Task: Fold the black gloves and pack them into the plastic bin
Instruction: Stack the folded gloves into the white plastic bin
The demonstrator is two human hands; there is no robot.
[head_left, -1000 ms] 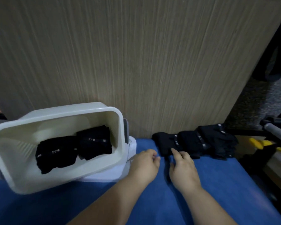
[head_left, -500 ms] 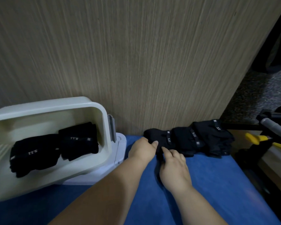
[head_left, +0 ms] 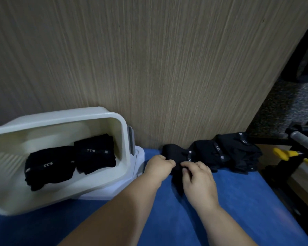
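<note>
"5.11" on black gloves (head_left: 96,158)

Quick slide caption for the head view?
Left hand and right hand pinch a black glove; two folded gloves lie in the bin.

A wood-grain panel (head_left: 167,68) stands behind the blue table (head_left: 238,201), with a yellow tool (head_left: 282,153) and a grey bar (head_left: 304,138) at its right.

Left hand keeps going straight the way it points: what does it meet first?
The nearest black glove: the left hand is at it, and its fingers seem to pinch the near edge. Behind that glove stands the wood panel, though depth is hard to judge.
</note>
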